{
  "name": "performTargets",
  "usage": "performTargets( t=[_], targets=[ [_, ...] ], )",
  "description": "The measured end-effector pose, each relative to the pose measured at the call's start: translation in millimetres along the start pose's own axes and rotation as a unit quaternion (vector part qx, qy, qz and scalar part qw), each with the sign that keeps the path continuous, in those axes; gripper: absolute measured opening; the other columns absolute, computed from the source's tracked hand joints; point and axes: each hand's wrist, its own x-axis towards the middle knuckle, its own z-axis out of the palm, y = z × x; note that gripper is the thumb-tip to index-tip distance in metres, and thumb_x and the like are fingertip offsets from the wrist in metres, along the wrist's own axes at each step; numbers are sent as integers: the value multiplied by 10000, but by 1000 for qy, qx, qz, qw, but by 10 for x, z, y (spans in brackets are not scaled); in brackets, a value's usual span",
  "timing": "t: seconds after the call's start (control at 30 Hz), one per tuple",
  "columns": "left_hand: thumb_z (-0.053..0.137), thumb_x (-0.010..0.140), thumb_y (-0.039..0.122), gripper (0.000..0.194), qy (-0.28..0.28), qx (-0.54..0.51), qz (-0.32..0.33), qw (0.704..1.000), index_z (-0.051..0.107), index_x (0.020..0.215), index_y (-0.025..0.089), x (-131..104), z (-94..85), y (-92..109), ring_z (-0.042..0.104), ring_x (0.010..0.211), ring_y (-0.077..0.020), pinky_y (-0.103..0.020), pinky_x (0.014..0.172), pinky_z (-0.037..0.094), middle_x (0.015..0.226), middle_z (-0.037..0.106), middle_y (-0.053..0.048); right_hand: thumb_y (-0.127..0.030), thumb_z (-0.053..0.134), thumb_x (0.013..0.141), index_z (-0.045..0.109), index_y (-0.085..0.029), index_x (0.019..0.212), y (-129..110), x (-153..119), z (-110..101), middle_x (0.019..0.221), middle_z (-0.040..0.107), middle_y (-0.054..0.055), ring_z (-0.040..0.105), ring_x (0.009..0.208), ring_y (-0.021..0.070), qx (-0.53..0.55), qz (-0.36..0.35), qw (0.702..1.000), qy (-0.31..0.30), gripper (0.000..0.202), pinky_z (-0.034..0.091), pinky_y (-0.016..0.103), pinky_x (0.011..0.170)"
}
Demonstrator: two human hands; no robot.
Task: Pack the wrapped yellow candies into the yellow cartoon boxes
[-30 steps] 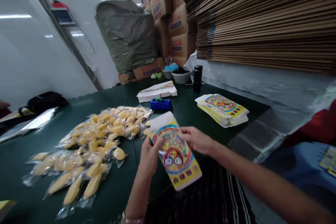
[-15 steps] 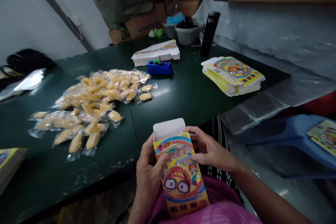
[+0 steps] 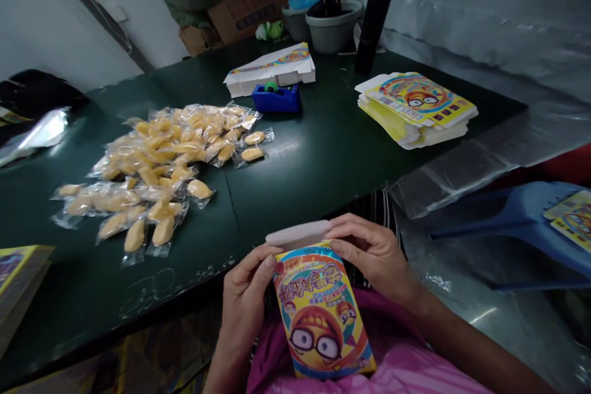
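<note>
A colourful yellow printed carton (image 3: 318, 314), with a cartoon face in glasses on its front, lies tilted on my lap. Its white top flap (image 3: 299, 233) stands partly folded at the far end. My left hand (image 3: 247, 292) grips the carton's upper left corner, thumb and fingers closed on the edge. At the upper right corner, my right hand (image 3: 378, 258) has its thumb on the front edge and its fingers at the flap. Beyond the carton, on the dark green table (image 3: 314, 166), lies a heap of yellow pieces in clear wrappers (image 3: 170, 148).
A blue tape dispenser (image 3: 277, 98) stands before a white stack of cartons (image 3: 272, 71). Flat printed cartons (image 3: 415, 108) are piled at the right, near a black bottle (image 3: 375, 24) and grey tubs (image 3: 332, 31). A blue stool (image 3: 517, 221) stands at the right.
The white flap has tipped down from upright. My left thumb has moved from the carton's front to its top corner, and my right hand has shifted up to the flap.
</note>
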Motion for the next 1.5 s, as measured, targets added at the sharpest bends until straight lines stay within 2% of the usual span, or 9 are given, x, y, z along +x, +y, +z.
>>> performTargets(
  t=[0.07,0.17,0.23,0.33,0.53,0.87,1.03,1.27,1.5],
  targets=[
    [677,837,380,207,0,-19,-13,1000,665,952,208,2,43,56,629,824,-151,-210,720,500,921,684,-30,-233,708,844,652,-208,938,31,4,-6,882,634,25,618,822,150,27,25,999,20,113,509,232,712],
    [671,842,375,286,-18,-28,-20,999,589,1082,245,28,72,130,658,932,-202,-275,774,528,1043,692,-50,-232,699,848,607,-232,1023,44,-3,-53,889,623,11,605,832,143,52,46,998,7,198,507,224,705],
    [634,868,372,236,-56,14,-9,998,637,1044,214,51,57,155,639,1036,-232,-302,860,514,1119,679,-85,-241,657,886,645,-208,939,28,-17,-98,907,618,27,592,852,139,19,26,999,-26,63,485,217,718],
    [564,907,388,252,-100,35,-1,994,694,905,172,65,41,180,616,1074,-249,-305,908,484,1143,666,-108,-276,621,915,677,-184,869,-24,-37,-147,958,624,57,600,901,160,17,31,998,-50,118,478,231,717],
    [747,739,343,248,-69,36,-12,997,602,652,161,102,160,336,618,806,-184,-236,671,506,914,670,-72,-222,653,845,639,-165,754,-140,2,-109,967,630,63,618,856,166,60,103,990,-69,109,502,241,676],
    [781,676,363,252,-163,30,-35,986,651,645,150,484,253,528,512,568,-112,-192,494,400,696,623,-45,-238,608,754,591,-152,770,-191,287,-170,780,592,26,545,668,132,17,155,985,-77,88,431,225,566],
    [742,710,409,251,-131,61,-17,989,735,676,161,387,276,486,599,633,-162,-219,549,475,747,696,-80,-209,623,780,600,-159,704,-128,181,-194,836,637,37,606,792,156,16,122,991,-43,93,486,251,688],
    [732,744,387,356,23,26,-9,999,727,1056,216,100,278,216,672,989,-244,-294,817,549,1075,715,-76,-300,697,839,718,-200,886,-69,-26,-172,1012,703,72,669,956,212,10,126,992,-2,112,562,316,835],
    [696,778,372,176,-10,59,-5,998,746,851,220,103,174,137,671,978,-212,-261,839,534,1026,728,-58,-268,706,831,735,-236,906,-67,-35,-135,1020,708,57,678,950,194,-8,119,993,-20,86,577,264,792]
  ],
)
